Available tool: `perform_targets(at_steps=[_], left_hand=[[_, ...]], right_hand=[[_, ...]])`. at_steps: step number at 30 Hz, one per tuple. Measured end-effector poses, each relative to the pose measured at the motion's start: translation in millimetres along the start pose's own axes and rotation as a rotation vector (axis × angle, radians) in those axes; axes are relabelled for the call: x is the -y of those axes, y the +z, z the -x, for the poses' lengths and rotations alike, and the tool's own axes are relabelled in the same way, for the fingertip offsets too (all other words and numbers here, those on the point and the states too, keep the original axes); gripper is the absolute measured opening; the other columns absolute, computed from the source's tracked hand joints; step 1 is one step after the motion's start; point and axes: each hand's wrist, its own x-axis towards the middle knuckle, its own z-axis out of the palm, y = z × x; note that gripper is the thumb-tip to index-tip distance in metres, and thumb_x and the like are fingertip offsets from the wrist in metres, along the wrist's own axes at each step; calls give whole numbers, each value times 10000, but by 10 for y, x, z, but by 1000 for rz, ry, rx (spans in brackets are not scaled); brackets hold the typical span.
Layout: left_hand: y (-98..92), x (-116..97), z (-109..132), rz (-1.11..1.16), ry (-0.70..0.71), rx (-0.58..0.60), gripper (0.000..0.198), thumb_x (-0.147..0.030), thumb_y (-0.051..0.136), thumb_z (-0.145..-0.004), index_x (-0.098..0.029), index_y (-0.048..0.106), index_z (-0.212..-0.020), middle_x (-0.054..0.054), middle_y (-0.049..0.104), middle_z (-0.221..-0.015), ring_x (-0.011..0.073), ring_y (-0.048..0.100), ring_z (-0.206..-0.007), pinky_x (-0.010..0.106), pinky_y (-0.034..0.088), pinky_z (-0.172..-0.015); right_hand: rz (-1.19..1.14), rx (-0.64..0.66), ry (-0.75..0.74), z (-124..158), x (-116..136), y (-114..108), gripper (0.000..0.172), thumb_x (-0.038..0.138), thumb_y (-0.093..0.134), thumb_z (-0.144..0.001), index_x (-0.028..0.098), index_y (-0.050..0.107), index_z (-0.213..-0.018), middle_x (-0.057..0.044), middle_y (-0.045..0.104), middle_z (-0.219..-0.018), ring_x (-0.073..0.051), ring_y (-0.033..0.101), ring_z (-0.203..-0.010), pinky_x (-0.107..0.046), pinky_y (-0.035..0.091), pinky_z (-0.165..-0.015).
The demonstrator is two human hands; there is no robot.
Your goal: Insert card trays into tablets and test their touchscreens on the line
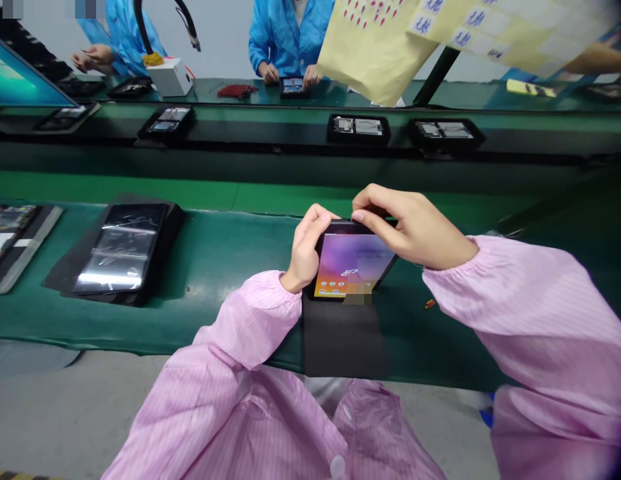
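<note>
A smartphone with a lit purple-and-orange home screen lies tilted on a black mat, its lower end resting there. My left hand grips its left side, fingers curled over the upper edge. My right hand pinches the top right edge between thumb and fingers. Pink striped sleeves cover both my forearms. The phone's lowest edge is blurred out.
On the green bench at left lie a black tray with a glossy phone panel and another tray. A tiny orange part sits right of the phone. Behind runs a conveyor with black trays; co-workers in blue smocks sit beyond.
</note>
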Motion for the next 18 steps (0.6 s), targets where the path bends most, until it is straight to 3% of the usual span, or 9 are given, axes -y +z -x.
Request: perform_targets(at_steps=[11, 18], left_hand=[[2, -11, -2, 0, -6, -10, 328, -440, 540, -906, -196, 564, -688, 3, 502, -708, 128, 467, -649, 291, 382, -661], [-5, 5, -4, 9, -7, -5, 319, -436, 538, -906, -198, 574, -696, 3, 505, -707, 129, 460, -646, 289, 377, -648]], right_hand=[[-68, 2, 43, 21, -22, -16, 169, 376, 497, -935, 227, 530, -863, -4, 599, -751, -143, 520, -614, -275, 394, -581], [17, 10, 0, -9, -18, 7, 127, 284, 487, -932, 229, 535, -828, -3, 585, -733, -146, 509, -627, -283, 389, -616]])
